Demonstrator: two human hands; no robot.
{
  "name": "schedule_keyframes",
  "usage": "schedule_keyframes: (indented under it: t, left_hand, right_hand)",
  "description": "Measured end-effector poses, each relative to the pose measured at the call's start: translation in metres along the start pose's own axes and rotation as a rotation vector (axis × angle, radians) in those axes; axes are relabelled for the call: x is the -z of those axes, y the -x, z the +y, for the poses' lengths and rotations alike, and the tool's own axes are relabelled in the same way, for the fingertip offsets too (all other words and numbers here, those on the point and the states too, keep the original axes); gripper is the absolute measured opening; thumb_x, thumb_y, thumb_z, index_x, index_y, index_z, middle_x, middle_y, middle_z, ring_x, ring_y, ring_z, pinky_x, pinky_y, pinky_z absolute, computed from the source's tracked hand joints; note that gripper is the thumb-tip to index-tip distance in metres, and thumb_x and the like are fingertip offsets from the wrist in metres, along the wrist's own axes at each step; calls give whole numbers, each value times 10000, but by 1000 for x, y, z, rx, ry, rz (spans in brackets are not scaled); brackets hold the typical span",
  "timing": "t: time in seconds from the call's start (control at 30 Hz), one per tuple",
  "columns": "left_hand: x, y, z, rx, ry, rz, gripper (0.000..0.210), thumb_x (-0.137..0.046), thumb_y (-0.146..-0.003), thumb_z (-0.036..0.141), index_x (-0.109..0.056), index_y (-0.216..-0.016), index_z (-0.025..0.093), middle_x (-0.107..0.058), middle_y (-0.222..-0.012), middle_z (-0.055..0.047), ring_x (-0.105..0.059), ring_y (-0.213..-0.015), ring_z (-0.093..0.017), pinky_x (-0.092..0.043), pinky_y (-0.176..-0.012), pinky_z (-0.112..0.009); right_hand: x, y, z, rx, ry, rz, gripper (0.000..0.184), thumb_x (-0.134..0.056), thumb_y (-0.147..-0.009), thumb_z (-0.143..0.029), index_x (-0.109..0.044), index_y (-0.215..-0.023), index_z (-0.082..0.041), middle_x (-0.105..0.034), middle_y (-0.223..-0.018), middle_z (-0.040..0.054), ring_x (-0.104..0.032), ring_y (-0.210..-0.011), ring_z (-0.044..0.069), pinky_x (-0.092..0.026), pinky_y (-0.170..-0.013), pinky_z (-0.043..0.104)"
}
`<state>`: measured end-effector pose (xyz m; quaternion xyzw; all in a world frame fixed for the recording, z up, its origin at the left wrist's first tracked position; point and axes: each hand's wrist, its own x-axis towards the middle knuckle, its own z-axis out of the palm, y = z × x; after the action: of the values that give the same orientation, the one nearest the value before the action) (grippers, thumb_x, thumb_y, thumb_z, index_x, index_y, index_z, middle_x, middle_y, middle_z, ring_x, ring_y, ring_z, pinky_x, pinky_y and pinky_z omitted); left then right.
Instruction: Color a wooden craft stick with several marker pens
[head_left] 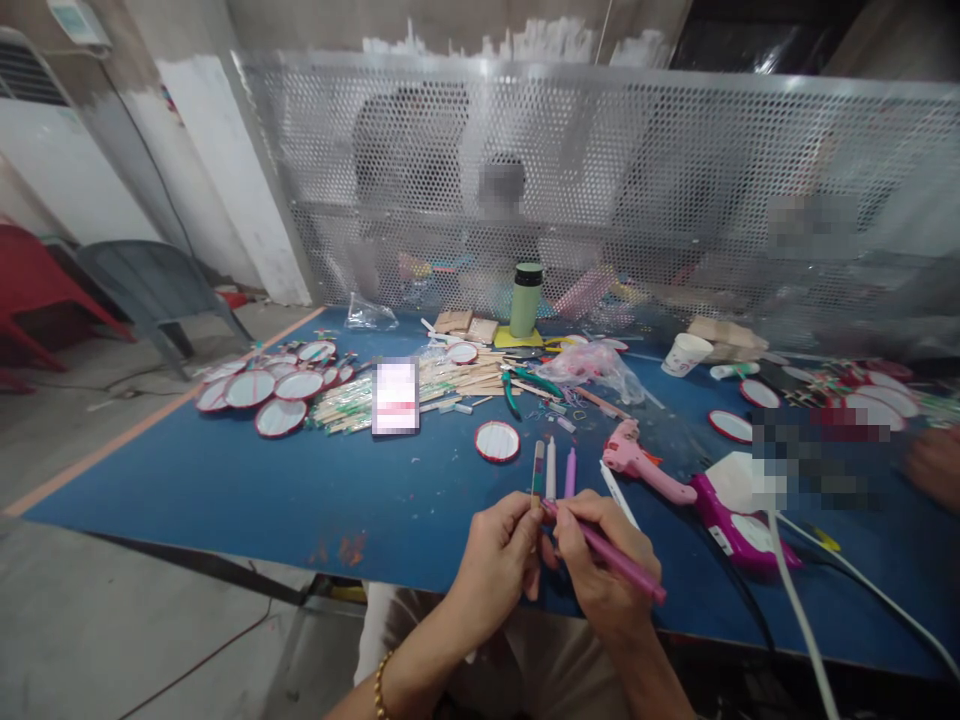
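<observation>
A blue tabletop [247,490] fills the middle of the frame, with a perforated metal screen [675,180] across the top. Both forearms rise from the bottom centre, wrists bent inward so the hands meet at the near edge. The left hand [495,565] has its grip closed on a stick [538,472] held upright. The right hand [604,570] is curled in a writing grip around a pink marker [611,555], its tip touching the stick. A pink glue gun [645,465] lies just right of them.
</observation>
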<state>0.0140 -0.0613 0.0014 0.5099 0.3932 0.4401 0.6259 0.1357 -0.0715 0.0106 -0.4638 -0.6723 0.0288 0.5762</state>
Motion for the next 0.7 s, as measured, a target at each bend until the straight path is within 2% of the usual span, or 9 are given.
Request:
schedule_keyframes:
  t: [0.43,0.7]
  left_hand:
    - [1,3,-3,-55,-110,10,335,-453,-941,479,-455,-736,214,-400,-443,99,-392,-340,-64,-290,-373,-165]
    - [1,2,-3,-60,-127,16,346,-453,-943,479,-453,-723,212,-431,-470,89,-402,-349,-60,-304,-383,-166]
  right_hand:
    - [-3,1,-3,37,-13,-30,133,-576,-916,-168,-645,-803,-187,-661,-637,-9,-635,-533,103,-513,-527,200]
    - [-4,0,-1,20,-17,-45,137,-573,-918,-175,-638,-798,-190,-661,-631,-12,-622,-512,100,-505,-509,202]
